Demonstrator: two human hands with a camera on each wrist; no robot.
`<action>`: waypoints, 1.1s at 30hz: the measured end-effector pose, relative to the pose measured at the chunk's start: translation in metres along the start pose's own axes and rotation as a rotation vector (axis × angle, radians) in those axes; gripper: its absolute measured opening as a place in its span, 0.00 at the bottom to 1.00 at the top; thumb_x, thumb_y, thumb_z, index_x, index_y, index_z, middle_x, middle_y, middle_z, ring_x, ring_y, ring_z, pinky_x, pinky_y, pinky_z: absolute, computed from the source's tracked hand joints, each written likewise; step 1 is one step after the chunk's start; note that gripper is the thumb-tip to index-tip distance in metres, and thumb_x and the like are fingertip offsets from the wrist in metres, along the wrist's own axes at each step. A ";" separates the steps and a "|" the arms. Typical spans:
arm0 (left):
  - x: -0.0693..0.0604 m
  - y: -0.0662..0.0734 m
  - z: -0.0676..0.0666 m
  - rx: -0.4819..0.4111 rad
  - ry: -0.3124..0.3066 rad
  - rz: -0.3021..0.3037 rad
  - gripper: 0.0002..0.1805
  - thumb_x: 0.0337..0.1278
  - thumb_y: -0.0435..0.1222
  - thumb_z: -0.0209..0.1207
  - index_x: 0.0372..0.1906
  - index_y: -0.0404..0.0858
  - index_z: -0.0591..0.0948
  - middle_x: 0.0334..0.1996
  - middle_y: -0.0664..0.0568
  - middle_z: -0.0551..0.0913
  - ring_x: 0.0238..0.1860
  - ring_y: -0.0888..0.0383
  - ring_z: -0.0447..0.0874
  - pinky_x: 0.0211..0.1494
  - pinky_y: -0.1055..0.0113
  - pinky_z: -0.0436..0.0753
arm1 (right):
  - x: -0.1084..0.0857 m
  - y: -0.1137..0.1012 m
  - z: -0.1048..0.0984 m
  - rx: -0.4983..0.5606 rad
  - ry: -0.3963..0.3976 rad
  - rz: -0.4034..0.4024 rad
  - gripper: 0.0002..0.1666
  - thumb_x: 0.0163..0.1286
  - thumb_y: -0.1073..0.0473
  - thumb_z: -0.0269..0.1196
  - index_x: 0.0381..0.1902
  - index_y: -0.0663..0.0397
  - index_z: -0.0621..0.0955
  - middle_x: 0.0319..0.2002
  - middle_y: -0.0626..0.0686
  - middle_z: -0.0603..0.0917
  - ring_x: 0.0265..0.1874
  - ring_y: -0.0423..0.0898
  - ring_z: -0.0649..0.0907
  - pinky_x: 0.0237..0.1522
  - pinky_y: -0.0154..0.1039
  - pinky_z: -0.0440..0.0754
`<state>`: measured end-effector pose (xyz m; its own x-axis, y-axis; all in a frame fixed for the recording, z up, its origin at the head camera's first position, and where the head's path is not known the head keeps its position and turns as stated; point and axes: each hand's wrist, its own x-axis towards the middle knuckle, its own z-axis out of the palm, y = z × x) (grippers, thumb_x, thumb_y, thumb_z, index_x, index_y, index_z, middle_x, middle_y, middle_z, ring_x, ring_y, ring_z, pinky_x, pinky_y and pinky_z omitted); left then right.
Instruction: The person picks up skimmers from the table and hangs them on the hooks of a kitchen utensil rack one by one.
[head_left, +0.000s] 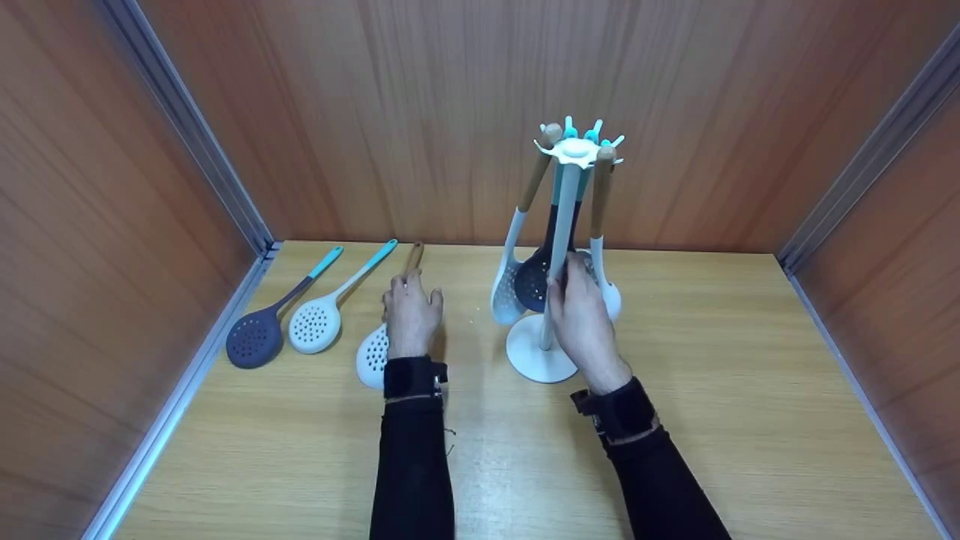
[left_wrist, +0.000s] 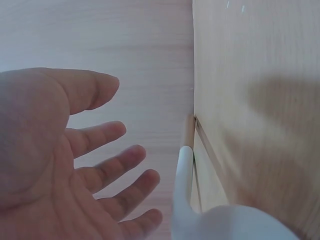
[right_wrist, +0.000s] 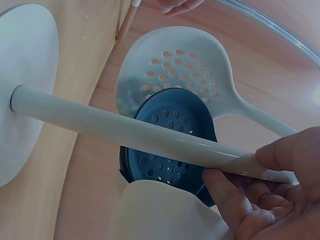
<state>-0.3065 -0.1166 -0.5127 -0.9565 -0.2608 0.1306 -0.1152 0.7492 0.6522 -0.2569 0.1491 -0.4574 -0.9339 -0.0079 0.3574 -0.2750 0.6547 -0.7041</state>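
My left hand (head_left: 412,315) hovers over a white skimmer (head_left: 373,356) with a wooden handle that lies on the table. In the left wrist view its fingers (left_wrist: 112,160) are spread and apart from the skimmer's white head (left_wrist: 240,225). With my right hand (head_left: 585,319) I grip the pole (right_wrist: 125,131) of a white utensil stand, thumb on one side and fingers on the other. Around the pole hang a white slotted utensil (right_wrist: 175,55) with a wooden handle, a dark skimmer (head_left: 532,281) and a white utensil (head_left: 611,296) with a wooden handle.
Left of my left hand lie a dark skimmer (head_left: 255,337) with a turquoise handle and a white skimmer (head_left: 315,326) with a turquoise handle. The stand's round base (head_left: 536,360) rests on the table (head_left: 750,420). Wooden panels (head_left: 420,120) rise behind and on both sides.
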 end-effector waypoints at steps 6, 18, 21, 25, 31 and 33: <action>0.003 -0.006 0.001 -0.002 -0.008 -0.035 0.34 0.88 0.43 0.64 0.87 0.35 0.74 0.83 0.29 0.74 0.83 0.24 0.74 0.81 0.27 0.81 | -0.001 0.000 0.001 -0.005 0.009 -0.015 0.27 0.93 0.65 0.59 0.83 0.68 0.72 0.71 0.69 0.85 0.72 0.65 0.89 0.75 0.63 0.89; 0.011 -0.020 0.007 -0.017 -0.033 -0.069 0.35 0.89 0.43 0.62 0.89 0.35 0.72 0.84 0.28 0.72 0.84 0.22 0.71 0.83 0.24 0.78 | -0.001 -0.001 0.000 -0.002 -0.004 0.010 0.28 0.94 0.64 0.59 0.84 0.66 0.71 0.73 0.68 0.85 0.74 0.65 0.88 0.76 0.63 0.89; 0.015 -0.028 0.012 -0.021 -0.032 -0.066 0.36 0.89 0.42 0.63 0.89 0.34 0.71 0.83 0.27 0.73 0.83 0.21 0.72 0.82 0.23 0.79 | 0.000 -0.001 0.000 -0.004 -0.003 0.005 0.27 0.94 0.64 0.59 0.83 0.66 0.71 0.72 0.68 0.85 0.73 0.65 0.88 0.76 0.63 0.89; 0.020 -0.036 0.017 -0.022 -0.026 -0.057 0.37 0.87 0.43 0.64 0.89 0.34 0.71 0.83 0.26 0.73 0.81 0.20 0.74 0.79 0.22 0.80 | 0.000 0.000 0.001 -0.005 0.001 -0.003 0.27 0.94 0.64 0.59 0.83 0.66 0.72 0.72 0.68 0.85 0.73 0.65 0.88 0.76 0.62 0.89; 0.021 -0.038 0.017 -0.013 -0.028 -0.058 0.37 0.86 0.44 0.64 0.89 0.35 0.72 0.82 0.25 0.75 0.80 0.20 0.76 0.78 0.22 0.81 | -0.001 0.000 0.001 -0.010 0.019 -0.030 0.27 0.93 0.65 0.59 0.83 0.68 0.72 0.71 0.69 0.85 0.72 0.65 0.89 0.75 0.62 0.90; 0.019 -0.035 0.015 -0.002 -0.039 -0.067 0.36 0.87 0.43 0.64 0.89 0.35 0.72 0.82 0.25 0.75 0.80 0.20 0.76 0.78 0.23 0.81 | -0.002 0.001 0.001 -0.013 0.028 -0.041 0.27 0.94 0.65 0.59 0.82 0.68 0.72 0.71 0.69 0.86 0.72 0.66 0.89 0.74 0.62 0.91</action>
<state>-0.3245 -0.1386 -0.5443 -0.9565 -0.2861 0.0576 -0.1786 0.7299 0.6598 -0.2557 0.1486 -0.4591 -0.9151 -0.0138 0.4029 -0.3098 0.6638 -0.6808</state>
